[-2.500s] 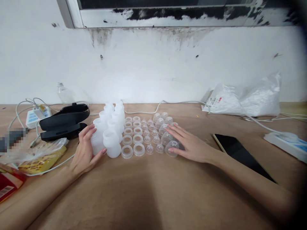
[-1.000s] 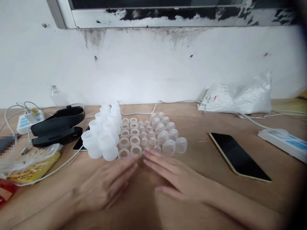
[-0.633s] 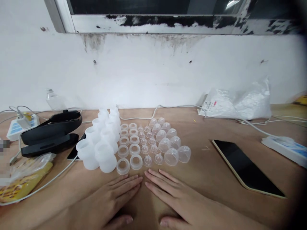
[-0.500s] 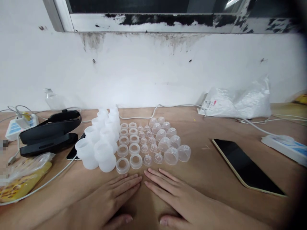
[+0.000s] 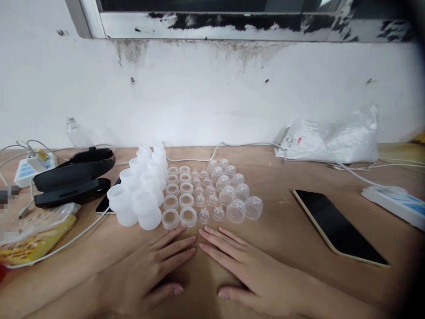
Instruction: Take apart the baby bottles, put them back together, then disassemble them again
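My left hand (image 5: 162, 263) lies flat on the brown tabletop, fingers spread, its tips just short of two columns of translucent screw rings (image 5: 170, 218). Opposite it, my right hand (image 5: 235, 263) rests palm down with fingers stretched out, close to the clear silicone nipples (image 5: 203, 215). Neither hand holds anything. Left of the rings stand two columns of white baby bottles (image 5: 146, 210), upright and without tops. To the right of the nipples, clear dome caps (image 5: 236, 211) are lined up in two columns.
A phone (image 5: 338, 226) lies at right, near a power strip (image 5: 395, 201). A plastic bag (image 5: 328, 139) sits by the wall. At left are a black headset-like device (image 5: 75, 177), a yellow snack bag (image 5: 40, 235), another power strip (image 5: 25, 173), cables and a clear bottle (image 5: 78, 133).
The camera view has shifted slightly. The fingers of my left hand have spread a little wider. Bottles, rings, nipples and caps keep their arrangement.
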`<state>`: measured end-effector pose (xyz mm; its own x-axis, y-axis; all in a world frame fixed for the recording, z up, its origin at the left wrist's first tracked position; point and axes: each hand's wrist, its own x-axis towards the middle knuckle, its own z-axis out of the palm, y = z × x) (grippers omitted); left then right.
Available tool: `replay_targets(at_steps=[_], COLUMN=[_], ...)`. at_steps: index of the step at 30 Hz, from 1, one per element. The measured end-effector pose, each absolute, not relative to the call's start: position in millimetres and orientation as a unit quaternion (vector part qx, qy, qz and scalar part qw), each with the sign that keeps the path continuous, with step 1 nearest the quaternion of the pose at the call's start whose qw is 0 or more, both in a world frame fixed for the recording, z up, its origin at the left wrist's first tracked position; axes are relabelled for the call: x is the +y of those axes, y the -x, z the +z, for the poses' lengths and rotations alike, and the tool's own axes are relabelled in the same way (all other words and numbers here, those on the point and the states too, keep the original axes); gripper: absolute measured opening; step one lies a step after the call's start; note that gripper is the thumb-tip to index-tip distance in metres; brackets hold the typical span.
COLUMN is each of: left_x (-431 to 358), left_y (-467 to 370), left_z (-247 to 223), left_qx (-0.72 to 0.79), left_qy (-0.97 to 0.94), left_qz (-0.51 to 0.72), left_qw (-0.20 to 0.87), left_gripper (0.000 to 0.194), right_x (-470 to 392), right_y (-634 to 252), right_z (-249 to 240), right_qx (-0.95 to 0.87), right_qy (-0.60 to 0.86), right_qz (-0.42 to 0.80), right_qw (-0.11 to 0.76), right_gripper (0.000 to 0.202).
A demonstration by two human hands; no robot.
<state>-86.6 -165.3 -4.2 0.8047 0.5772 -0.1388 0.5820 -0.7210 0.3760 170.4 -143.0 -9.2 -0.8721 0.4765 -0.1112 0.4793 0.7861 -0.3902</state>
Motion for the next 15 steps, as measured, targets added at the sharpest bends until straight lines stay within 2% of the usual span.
replay_targets(at_steps=[9, 13, 15], left_x=[-166.2, -168.8, -167.7], left_y=[85.7, 87.9, 85.9], left_z=[0.6, -3.8, -6.1], left_qx=[0.31, 0.321, 0.331], left_qy=[-0.929, -0.935, -0.937], left_qz=[0.004, 0.041, 0.077], left_qw=[0.203, 0.143, 0.08], left_gripper=[0.056, 0.061, 0.058], right_x=[-143.3, -144.4, -143.8], right_y=[-170.3, -170.6, -167.8], right_z=[-9.3, -7.1, -5.0], right_qx=[0.944, 0.946, 0.939], right_qy=[-0.251, -0.246, -0.267], right_qz=[-0.215, -0.209, -0.203], right_qw=[-0.013, -0.027, -0.079], right_gripper=[0.063, 0.064, 0.06])
